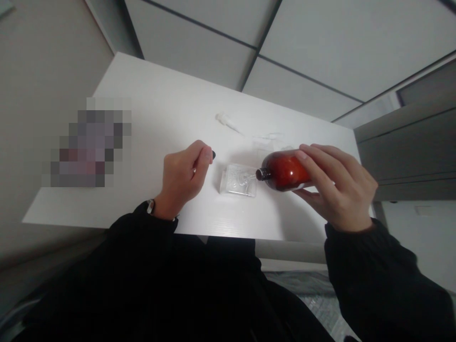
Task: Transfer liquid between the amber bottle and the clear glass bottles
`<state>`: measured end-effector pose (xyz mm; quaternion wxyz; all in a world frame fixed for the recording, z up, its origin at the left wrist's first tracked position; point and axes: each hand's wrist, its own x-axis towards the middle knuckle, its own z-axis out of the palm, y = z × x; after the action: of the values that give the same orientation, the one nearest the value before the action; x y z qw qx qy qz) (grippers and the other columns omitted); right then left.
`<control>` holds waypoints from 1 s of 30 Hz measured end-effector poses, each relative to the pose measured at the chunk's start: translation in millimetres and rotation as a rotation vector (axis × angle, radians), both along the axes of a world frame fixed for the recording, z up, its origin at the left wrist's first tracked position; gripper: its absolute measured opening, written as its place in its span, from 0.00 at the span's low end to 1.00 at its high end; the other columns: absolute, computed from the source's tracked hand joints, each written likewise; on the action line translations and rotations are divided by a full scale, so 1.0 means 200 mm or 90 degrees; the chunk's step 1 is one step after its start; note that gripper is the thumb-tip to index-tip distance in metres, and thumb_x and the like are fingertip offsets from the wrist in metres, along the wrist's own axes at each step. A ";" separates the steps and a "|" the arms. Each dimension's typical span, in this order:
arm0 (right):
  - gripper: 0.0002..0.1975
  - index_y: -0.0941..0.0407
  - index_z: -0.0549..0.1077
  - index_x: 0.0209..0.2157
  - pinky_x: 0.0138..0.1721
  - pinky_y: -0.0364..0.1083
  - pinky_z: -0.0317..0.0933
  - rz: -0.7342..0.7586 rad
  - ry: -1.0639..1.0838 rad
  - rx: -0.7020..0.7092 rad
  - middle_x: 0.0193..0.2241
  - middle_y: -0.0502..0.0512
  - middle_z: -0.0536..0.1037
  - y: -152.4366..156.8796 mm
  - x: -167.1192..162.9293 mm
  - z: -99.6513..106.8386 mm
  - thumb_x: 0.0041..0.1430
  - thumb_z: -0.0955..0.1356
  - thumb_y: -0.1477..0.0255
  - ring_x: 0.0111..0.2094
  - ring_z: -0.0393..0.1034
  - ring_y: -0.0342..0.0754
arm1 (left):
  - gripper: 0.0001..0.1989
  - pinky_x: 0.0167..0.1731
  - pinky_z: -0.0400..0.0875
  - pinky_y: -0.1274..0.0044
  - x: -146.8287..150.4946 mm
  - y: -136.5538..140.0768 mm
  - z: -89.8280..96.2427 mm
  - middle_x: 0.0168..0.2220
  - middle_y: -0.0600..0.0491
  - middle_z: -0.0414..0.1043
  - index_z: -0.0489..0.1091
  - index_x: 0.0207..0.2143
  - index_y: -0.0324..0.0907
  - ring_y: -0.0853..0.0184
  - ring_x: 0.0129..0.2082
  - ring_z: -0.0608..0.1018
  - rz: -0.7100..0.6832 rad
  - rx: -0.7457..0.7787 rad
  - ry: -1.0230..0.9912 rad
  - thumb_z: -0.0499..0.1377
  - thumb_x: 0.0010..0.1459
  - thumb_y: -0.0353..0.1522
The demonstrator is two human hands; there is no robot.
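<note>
My right hand (338, 185) grips an amber-brown bottle (285, 171), tipped on its side with its uncapped neck pointing left. Clear liquid runs from the mouth into a small transparent plastic box (238, 181) on the table. Closed in a fist, my left hand (187, 173) is left of the box and holds a small black cap (213, 155); only its dark end shows past the fingers. Neither hand touches the box.
Behind the box lies a pale, translucent dropper-like piece (228, 122) with a thin tip. More small clear plastic items (269, 142) lie partly behind the bottle. A blurred-out object (89, 147) is at the left of the white table (153, 104). Pale panels (199, 47) rise behind.
</note>
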<state>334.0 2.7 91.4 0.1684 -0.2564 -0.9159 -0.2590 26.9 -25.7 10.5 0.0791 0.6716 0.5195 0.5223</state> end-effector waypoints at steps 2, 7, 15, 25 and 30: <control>0.38 0.58 0.60 0.73 0.56 0.55 0.74 0.010 0.001 0.003 0.58 0.65 0.79 0.00 0.00 0.00 0.65 0.73 0.68 0.56 0.76 0.58 | 0.20 0.20 0.53 0.73 0.00 0.00 0.00 0.17 0.59 0.62 0.66 0.29 0.45 0.73 0.15 0.60 -0.001 0.004 0.003 0.49 0.76 0.38; 0.37 0.58 0.61 0.72 0.55 0.54 0.75 0.008 -0.001 0.011 0.57 0.64 0.80 0.01 -0.01 0.02 0.66 0.72 0.68 0.55 0.77 0.58 | 0.19 0.20 0.52 0.74 0.00 0.00 0.00 0.17 0.60 0.60 0.66 0.29 0.44 0.75 0.14 0.59 -0.006 0.022 0.013 0.49 0.75 0.36; 0.36 0.60 0.64 0.71 0.53 0.56 0.76 0.019 0.001 0.016 0.57 0.66 0.79 0.01 -0.01 0.03 0.65 0.73 0.68 0.54 0.77 0.61 | 0.18 0.21 0.52 0.75 0.00 0.00 -0.01 0.17 0.61 0.59 0.66 0.28 0.43 0.76 0.15 0.58 0.002 0.017 0.013 0.51 0.74 0.34; 0.43 0.55 0.57 0.75 0.53 0.58 0.76 -0.002 0.004 -0.006 0.58 0.64 0.79 0.00 -0.01 0.03 0.63 0.75 0.71 0.55 0.77 0.61 | 0.20 0.22 0.53 0.75 -0.01 0.00 -0.02 0.18 0.60 0.60 0.67 0.28 0.43 0.75 0.15 0.59 0.002 -0.003 0.020 0.49 0.75 0.37; 0.41 0.53 0.58 0.75 0.54 0.58 0.76 0.009 0.026 -0.005 0.58 0.63 0.79 0.00 -0.01 0.02 0.64 0.74 0.69 0.56 0.77 0.60 | 0.21 0.22 0.53 0.75 -0.01 0.00 -0.02 0.18 0.60 0.60 0.67 0.29 0.43 0.75 0.16 0.60 -0.010 -0.008 0.003 0.49 0.76 0.38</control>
<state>332.7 3.5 95.7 0.1880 -0.2561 -0.9149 -0.2490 25.7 -25.8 6.2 0.0859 0.6762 0.5179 0.5168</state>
